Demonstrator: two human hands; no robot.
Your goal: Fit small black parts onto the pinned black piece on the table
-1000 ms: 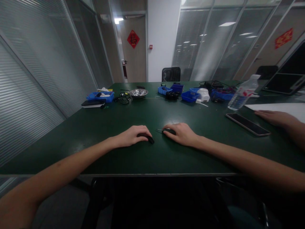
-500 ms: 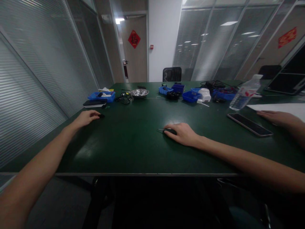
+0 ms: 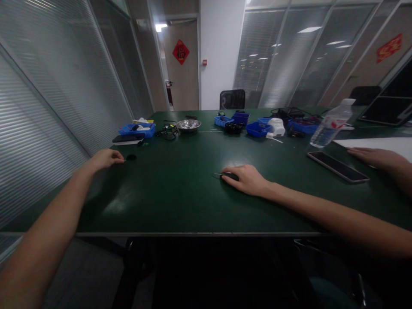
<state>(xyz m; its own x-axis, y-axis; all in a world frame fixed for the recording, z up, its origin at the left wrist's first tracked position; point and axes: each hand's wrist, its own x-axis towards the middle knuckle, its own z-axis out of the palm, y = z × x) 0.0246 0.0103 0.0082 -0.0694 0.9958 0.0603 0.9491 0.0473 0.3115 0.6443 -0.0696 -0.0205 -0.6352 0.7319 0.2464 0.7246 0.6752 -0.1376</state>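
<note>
My left hand (image 3: pixel 108 159) is over the left side of the green table, its fingers pinched together. A small dark round piece (image 3: pixel 131 157) shows just beyond the fingertips; I cannot tell whether they touch it. Something tiny and pale seems to show at the fingertips, too small to name. My right hand (image 3: pixel 243 178) rests on the table near the middle, its fingers wrapped round the dark handle of a screwdriver (image 3: pixel 229 176). The thin metal shaft sticks out to the left, lying low over the tabletop.
Along the back stand a blue tray (image 3: pixel 149 132), cables (image 3: pixel 169 131), a metal bowl (image 3: pixel 188 125) and blue bins (image 3: pixel 258 129). At right are a water bottle (image 3: pixel 331 125), a phone (image 3: pixel 337 167) and another person's hand (image 3: pixel 378 159) beside white paper (image 3: pixel 383 143).
My left hand has shifted left, and a gap shows between its fingertips and the dark piece, which also appears a little further left. My right hand has hardly moved.
</note>
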